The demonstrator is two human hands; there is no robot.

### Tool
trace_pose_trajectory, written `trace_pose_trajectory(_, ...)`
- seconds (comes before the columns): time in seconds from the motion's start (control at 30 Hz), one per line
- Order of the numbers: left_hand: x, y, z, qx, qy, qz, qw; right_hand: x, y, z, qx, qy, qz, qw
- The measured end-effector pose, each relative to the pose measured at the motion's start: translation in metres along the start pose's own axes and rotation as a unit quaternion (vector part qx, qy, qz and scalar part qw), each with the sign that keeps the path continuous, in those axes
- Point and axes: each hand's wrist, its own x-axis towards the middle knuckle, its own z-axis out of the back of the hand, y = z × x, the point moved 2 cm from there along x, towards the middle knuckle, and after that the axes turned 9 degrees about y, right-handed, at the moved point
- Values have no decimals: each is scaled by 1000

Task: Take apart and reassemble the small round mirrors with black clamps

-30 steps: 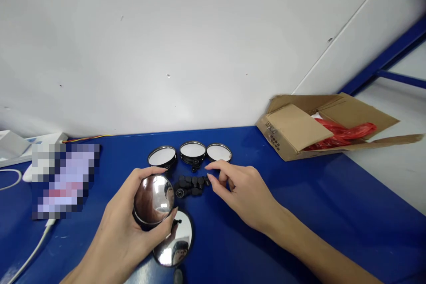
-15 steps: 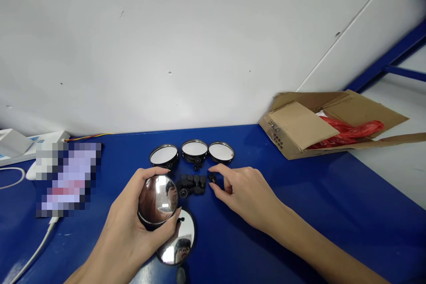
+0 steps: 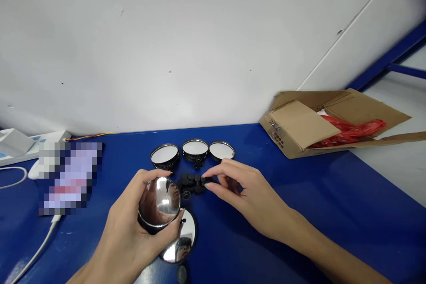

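My left hand (image 3: 128, 226) is closed round the rim of a round mirror (image 3: 164, 202), holding it tilted with its reflective face up. Partly behind that hand, a second round mirror (image 3: 186, 239) lies face up on the blue table. My right hand (image 3: 248, 191) pinches a small black part (image 3: 210, 180) between thumb and index finger, at the right end of a cluster of small black parts (image 3: 191, 180). A black toothed round piece (image 3: 186, 195) sits at the cluster's front left. The fingers hide much of the pinched part.
Three more round mirrors, the left (image 3: 164, 154), middle (image 3: 195, 147) and right (image 3: 222, 151), stand in a row behind the cluster. An open cardboard box (image 3: 289, 135) with a red plastic bag (image 3: 353, 129) is at right. A phone (image 3: 71, 177) with a white cable (image 3: 43, 242) lies left.
My right hand has moved slightly left, its fingertips closing in at the cluster's right end. My left hand keeps its hold on the mirror, almost unmoved.
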Motion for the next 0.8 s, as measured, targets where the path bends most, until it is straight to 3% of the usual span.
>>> trace_pose_trajectory(0.23, -4, 5, -3, -5, -17, -48, 999, -7, 16, -12, 106, 55, 27, 992)
trace_pose_trajectory(0.6, -5, 0, -5, -29, -8, -52, 998, -5, 15, -30, 240, 35, -47, 969)
trace_pose_trajectory(0.8, -6, 1, -7, -7, 5, -61, 998, -2, 11, -31, 241, 40, -43, 969)
